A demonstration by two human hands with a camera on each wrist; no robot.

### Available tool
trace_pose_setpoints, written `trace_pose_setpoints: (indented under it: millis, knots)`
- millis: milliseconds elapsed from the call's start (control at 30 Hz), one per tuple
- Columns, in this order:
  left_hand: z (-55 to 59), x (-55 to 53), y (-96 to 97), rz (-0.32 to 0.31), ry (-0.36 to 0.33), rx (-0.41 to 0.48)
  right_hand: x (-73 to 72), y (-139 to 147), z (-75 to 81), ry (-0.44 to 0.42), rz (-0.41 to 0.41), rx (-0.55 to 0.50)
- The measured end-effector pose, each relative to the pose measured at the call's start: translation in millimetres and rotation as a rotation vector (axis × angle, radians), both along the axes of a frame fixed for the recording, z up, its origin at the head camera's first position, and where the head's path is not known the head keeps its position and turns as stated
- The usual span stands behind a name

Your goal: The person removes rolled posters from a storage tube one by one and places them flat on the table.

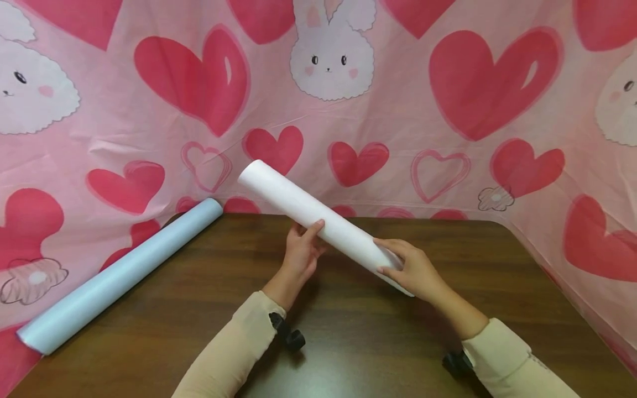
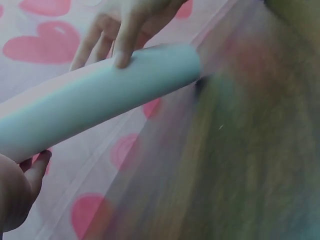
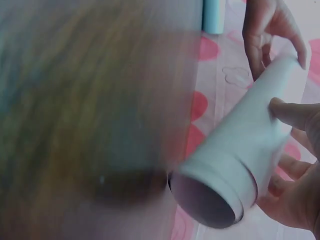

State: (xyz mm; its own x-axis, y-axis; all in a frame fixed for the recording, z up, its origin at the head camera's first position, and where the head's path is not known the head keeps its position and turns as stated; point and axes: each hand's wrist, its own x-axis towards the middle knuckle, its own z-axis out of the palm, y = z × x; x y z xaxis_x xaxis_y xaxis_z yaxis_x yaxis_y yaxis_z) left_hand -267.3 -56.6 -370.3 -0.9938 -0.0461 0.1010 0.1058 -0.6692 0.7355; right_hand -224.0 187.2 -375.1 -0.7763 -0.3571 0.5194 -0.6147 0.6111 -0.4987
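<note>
A white roll of paper or sheet (image 1: 318, 215) is held up at a slant above the table, its far left end higher than its near right end. My left hand (image 1: 301, 251) grips it around the middle from below, thumb on the near side. Closer to the lower end, my right hand (image 1: 410, 268) grips the roll with fingers over the top and thumb along its near side. In the right wrist view the roll's open end (image 3: 205, 202) shows a hollow inside and overlapping layers at the rim.
A light blue roll (image 1: 124, 276) lies slantwise along the left edge of the brown wooden table (image 1: 338, 342). Pink cloth (image 1: 308, 116) printed with hearts and rabbits hangs behind the table and along both sides.
</note>
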Motion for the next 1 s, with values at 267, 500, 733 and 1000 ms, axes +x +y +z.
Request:
trace_pose_setpoints:
  millis: [267,500,733,1000]
  knots:
    - [6.3,-9.4,-11.1,0.02,0.006,0.006,1.9,-9,3.6,-0.069,0.113,-0.036]
    - [15.8,-13.2,-21.2,-0.025,0.113,-0.03,1.9,-18,8.8,-0.143,0.176,-0.092]
    - [18.4,-13.9,-19.7,-0.061,0.114,-0.09,2.3,-20,8.6,-0.188,0.161,-0.1]
    - [10.9,-15.0,-18.4,-0.09,0.095,-0.15,-2.0,-19,7.1,-0.308,0.157,-0.122]
